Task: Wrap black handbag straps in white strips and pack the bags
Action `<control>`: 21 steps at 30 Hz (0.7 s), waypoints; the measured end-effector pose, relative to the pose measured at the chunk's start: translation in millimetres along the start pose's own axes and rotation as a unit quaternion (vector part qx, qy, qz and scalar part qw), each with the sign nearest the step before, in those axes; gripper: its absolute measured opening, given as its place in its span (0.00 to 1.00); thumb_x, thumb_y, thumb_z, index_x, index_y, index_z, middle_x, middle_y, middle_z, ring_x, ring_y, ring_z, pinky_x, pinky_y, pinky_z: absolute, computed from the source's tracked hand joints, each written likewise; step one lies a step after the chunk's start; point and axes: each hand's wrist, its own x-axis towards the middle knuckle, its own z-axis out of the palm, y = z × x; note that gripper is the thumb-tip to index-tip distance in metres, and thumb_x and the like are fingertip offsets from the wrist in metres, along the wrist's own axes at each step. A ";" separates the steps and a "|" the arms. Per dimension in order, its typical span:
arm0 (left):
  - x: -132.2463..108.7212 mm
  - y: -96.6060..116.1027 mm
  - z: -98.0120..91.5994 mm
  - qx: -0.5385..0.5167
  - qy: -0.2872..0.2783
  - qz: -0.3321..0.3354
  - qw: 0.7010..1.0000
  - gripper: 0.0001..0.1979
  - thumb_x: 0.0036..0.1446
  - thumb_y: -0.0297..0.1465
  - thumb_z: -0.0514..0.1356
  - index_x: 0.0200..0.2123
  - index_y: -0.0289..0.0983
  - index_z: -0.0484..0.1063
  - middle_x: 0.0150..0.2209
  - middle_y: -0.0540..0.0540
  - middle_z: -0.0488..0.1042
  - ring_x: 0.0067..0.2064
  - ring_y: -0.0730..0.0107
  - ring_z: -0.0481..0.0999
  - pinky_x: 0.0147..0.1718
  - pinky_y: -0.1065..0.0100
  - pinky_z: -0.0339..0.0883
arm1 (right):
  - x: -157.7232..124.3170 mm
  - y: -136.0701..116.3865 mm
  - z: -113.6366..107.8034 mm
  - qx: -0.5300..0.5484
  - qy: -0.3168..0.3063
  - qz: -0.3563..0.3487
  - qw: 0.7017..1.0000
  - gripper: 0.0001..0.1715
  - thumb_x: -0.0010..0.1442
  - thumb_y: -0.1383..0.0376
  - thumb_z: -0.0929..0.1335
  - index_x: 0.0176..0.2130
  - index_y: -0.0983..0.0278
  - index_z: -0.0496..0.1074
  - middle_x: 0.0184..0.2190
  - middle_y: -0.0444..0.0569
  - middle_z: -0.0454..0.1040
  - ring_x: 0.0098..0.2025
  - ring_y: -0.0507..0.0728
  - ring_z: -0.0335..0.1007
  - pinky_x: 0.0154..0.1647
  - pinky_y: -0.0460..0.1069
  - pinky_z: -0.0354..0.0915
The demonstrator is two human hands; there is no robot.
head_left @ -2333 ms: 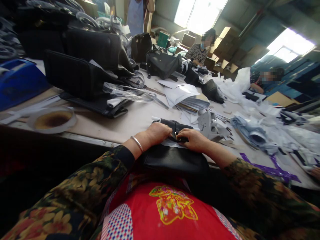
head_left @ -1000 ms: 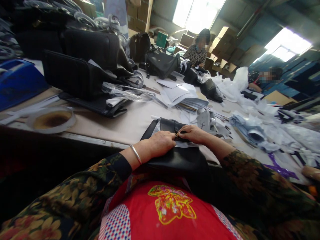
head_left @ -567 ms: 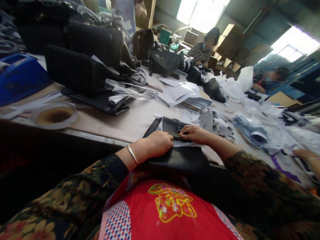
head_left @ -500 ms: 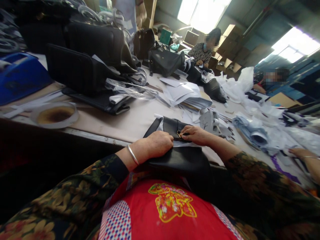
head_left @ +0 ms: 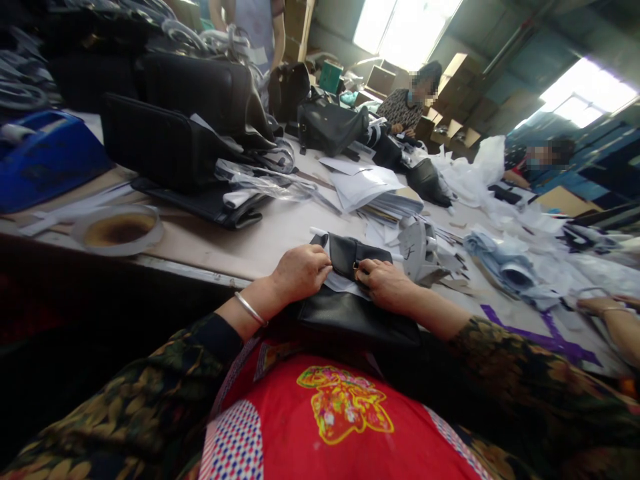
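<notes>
A small black leather handbag (head_left: 353,312) lies at the table's near edge, partly over my lap. White paper (head_left: 345,283) sticks out under its flap. My left hand (head_left: 299,272), with a silver bangle on the wrist, is curled and presses on the bag's left side by the paper. My right hand (head_left: 384,283) has its fingers pinched at the gold clasp (head_left: 356,265) on the bag's front strap.
Large black bags (head_left: 165,143) are stacked at the back left beside a blue tape dispenser (head_left: 43,160) and a tape roll (head_left: 117,230). White papers (head_left: 367,187) and plastic wrapping lie mid-table. Two seated people work across the table; another person's arm (head_left: 607,320) rests at the right edge.
The bag has slid closer to me and both hands came nearer together on it. My left hand moved up to the paper; my right stays pinched at the clasp.
</notes>
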 end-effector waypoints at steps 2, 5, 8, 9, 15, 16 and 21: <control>1.9 0.6 1.8 -0.005 0.020 -0.034 0.999 0.08 0.62 0.31 0.61 0.39 0.36 0.80 0.43 0.42 0.79 0.46 0.62 0.78 0.49 0.62 0.73 | -1.0 4.1 2.3 0.040 0.017 0.004 0.999 0.18 0.63 0.66 0.66 0.50 0.60 0.78 0.52 0.58 0.73 0.50 0.65 0.70 0.51 0.57 0.65; 3.6 1.6 7.4 0.005 0.022 -0.068 0.997 0.13 0.56 0.35 0.67 0.43 0.33 0.80 0.45 0.38 0.77 0.49 0.57 0.76 0.53 0.58 0.71 | -3.7 12.8 5.9 0.116 0.046 0.010 0.992 0.16 0.63 0.64 0.67 0.48 0.57 0.80 0.54 0.53 0.72 0.52 0.63 0.70 0.57 0.55 0.64; 1.7 0.0 11.4 0.027 0.005 -0.077 0.997 0.19 0.52 0.35 0.70 0.46 0.32 0.79 0.48 0.36 0.75 0.52 0.53 0.74 0.56 0.55 0.69 | -5.2 21.8 6.8 0.187 0.049 0.012 0.981 0.15 0.62 0.65 0.68 0.47 0.57 0.81 0.53 0.51 0.73 0.51 0.60 0.72 0.59 0.53 0.64; 0.6 -0.9 11.9 0.029 0.001 -0.078 0.997 0.19 0.52 0.34 0.70 0.47 0.33 0.79 0.49 0.36 0.74 0.52 0.53 0.74 0.56 0.55 0.69 | -5.0 24.6 6.4 0.210 0.048 0.014 0.976 0.15 0.62 0.65 0.68 0.46 0.57 0.81 0.52 0.50 0.73 0.51 0.59 0.72 0.59 0.53 0.64; -4.3 -3.2 11.6 0.015 -0.008 -0.102 0.995 0.21 0.53 0.34 0.69 0.50 0.35 0.78 0.51 0.37 0.73 0.53 0.54 0.73 0.58 0.56 0.67 | 0.5 35.9 -0.8 0.306 0.037 0.049 0.950 0.14 0.61 0.63 0.69 0.44 0.58 0.83 0.49 0.50 0.75 0.48 0.59 0.75 0.56 0.53 0.69; -5.5 -3.5 11.5 0.014 -0.007 -0.112 0.994 0.22 0.53 0.34 0.69 0.51 0.34 0.77 0.52 0.36 0.73 0.54 0.54 0.73 0.59 0.56 0.66 | 0.2 36.9 -1.8 0.316 0.038 0.040 0.947 0.14 0.60 0.63 0.69 0.44 0.58 0.83 0.49 0.50 0.76 0.48 0.59 0.75 0.56 0.53 0.68; -11.1 -13.4 8.1 -0.022 -0.001 -0.221 0.975 0.32 0.57 0.45 0.63 0.58 0.30 0.70 0.55 0.32 0.73 0.57 0.51 0.72 0.58 0.58 0.66 | -15.0 47.5 2.2 0.361 0.171 0.065 0.915 0.20 0.59 0.54 0.72 0.48 0.58 0.81 0.54 0.52 0.75 0.57 0.63 0.71 0.64 0.57 0.62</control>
